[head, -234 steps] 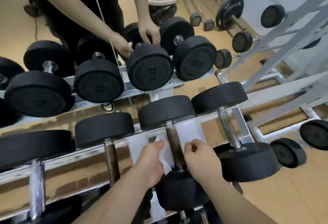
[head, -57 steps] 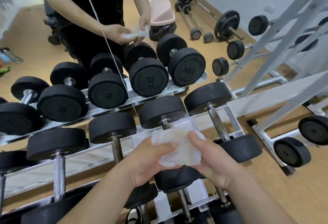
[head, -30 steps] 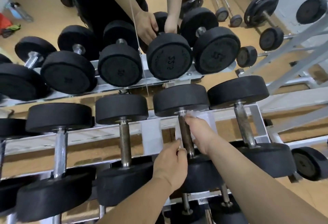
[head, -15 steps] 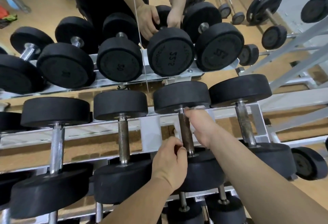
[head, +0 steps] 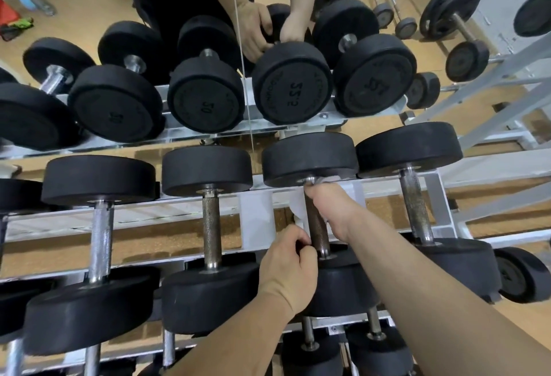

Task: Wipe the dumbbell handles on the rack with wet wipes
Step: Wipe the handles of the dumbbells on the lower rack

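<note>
Right hand (head: 331, 208): clamped round wet wipe (head: 299, 211), white and crumpled, at far end of dumbbell handle (head: 318, 234), dark knurled steel. Left hand (head: 287, 268): fingers curled on handle's near end. Location: rack (head: 256, 217), middle tier.

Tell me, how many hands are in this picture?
4. The wearer's left hand and right hand hold a wet wipe at one middle-shelf dumbbell handle. Across the rack, another person's first hand and second hand touch a top-shelf dumbbell. None seems hidden.

Matt black rubber dumbbell heads (head: 310, 158), rough knurled metal handle (head: 317, 226), painted metal rack (head: 256, 214).
</note>
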Demonstrator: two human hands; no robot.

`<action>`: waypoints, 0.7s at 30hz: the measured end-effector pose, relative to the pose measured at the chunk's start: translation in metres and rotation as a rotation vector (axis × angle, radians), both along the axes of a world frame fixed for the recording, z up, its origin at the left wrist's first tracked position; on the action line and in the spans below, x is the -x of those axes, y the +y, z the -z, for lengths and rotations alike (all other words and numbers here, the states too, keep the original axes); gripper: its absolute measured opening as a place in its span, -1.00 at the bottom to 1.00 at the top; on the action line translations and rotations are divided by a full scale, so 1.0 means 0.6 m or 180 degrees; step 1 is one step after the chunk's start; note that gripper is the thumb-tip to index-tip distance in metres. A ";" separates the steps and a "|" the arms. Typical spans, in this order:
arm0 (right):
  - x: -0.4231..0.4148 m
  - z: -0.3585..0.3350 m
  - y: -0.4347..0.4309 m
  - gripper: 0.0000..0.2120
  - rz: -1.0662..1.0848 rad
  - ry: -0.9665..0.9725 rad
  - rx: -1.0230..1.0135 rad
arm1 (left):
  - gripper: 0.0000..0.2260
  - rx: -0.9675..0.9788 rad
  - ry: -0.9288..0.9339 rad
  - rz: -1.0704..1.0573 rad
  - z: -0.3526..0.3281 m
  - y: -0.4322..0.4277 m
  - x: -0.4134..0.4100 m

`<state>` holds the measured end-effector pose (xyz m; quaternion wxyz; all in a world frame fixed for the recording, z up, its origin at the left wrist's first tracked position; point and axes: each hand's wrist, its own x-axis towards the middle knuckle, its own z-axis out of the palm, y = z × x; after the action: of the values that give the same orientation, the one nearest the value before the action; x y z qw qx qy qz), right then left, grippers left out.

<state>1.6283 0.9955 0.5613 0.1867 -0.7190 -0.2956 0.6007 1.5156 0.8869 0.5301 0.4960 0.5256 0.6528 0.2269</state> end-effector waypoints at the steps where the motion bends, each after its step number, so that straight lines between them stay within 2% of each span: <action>1: -0.001 0.001 -0.003 -0.78 -0.0217 -0.0108 0.0008 | -0.90 -0.0012 0.0015 -0.0006 0.000 0.001 0.001; 5: -0.038 -0.015 -0.058 -0.84 -0.1283 -0.0241 0.0413 | -0.90 -0.0044 0.0091 0.0017 0.006 0.000 0.003; 7: -0.050 -0.025 -0.071 -0.87 -0.1472 -0.0288 0.0551 | -0.92 -0.0054 0.0093 0.0049 0.008 0.000 0.002; 9: -0.043 -0.030 -0.059 -0.82 -0.1040 -0.0205 0.0530 | -0.92 -0.0073 0.0072 0.0057 0.008 0.000 0.002; 12: -0.019 -0.025 -0.021 -0.80 -0.0035 0.0121 0.0317 | -0.92 -0.0080 0.0059 0.0046 0.008 0.000 0.001; 14: -0.001 -0.014 -0.008 -0.83 0.0198 0.0240 0.0217 | -0.93 -0.0045 0.0006 0.0009 0.007 -0.001 0.000; 18: -0.006 -0.008 -0.040 -0.67 -0.0695 -0.0232 0.0314 | -0.89 -0.0038 0.0030 -0.0016 0.007 0.002 0.002; 21: -0.031 -0.024 -0.076 -0.82 -0.1371 -0.0336 0.0603 | -0.87 -0.0072 0.0059 -0.0014 0.007 0.000 0.004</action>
<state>1.6469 0.9500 0.5760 -0.0297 -0.6840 -0.3938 0.6133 1.5132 0.8870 0.5262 0.4834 0.5319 0.6559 0.2305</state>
